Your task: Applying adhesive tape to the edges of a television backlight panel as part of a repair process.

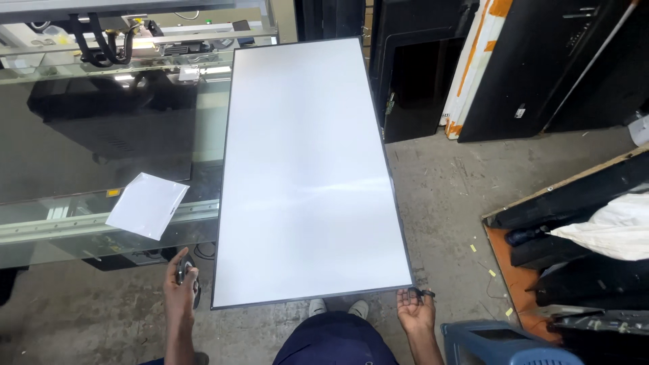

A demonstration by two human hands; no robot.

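A large white rectangular panel (307, 169) with a thin dark frame stretches away from me, its far end over a glass table (61, 223). My left hand (180, 284) sits at the panel's near left corner, fingers curled around a small dark object. My right hand (414, 309) is palm up beneath the near right corner, supporting the edge. My legs and white shoes (338, 309) are below the near edge.
A white sheet (147, 205) lies on the glass table at left. Dark screens and panels (541, 61) lean against the far wall. A blue plastic stool (500, 343) stands at lower right, beside stacked dark panels and a white bag (608, 226).
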